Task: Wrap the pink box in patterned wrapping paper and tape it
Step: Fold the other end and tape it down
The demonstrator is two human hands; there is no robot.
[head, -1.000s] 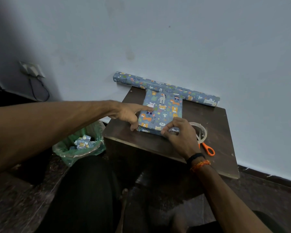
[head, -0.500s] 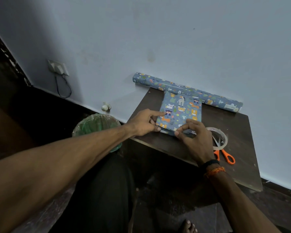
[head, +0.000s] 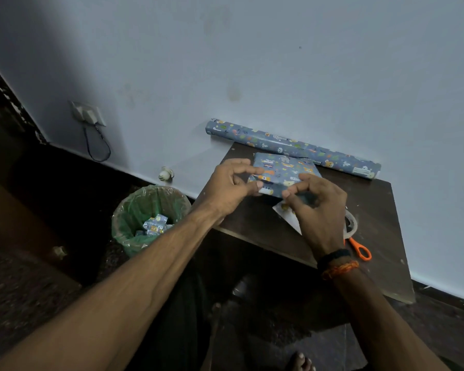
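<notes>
Here the box (head: 284, 171), already covered in blue patterned wrapping paper, sits toward the back of the dark wooden table (head: 373, 210), its near edge tilted up off the surface. The left hand (head: 231, 188) grips the box's left end, fingers curled over the top edge and thumb pressed against the near side. The right hand (head: 316, 204) is at the near right corner, its fingers bent in a pinch; it seems to hold a loose flap of paper (head: 287, 212) whose pale underside shows beneath it, though the hand's shadow makes the contact hard to confirm. Just behind the box, along the wall, lies the roll of wrapping paper (head: 292, 145). To the right of the right hand, a ring of clear tape (head: 351, 223) rests on the table, and the orange handles of scissors (head: 360, 250) lie just beside it. On the floor left of the table stands a bin with a green liner (head: 134, 210), scraps of the same paper inside.
</notes>
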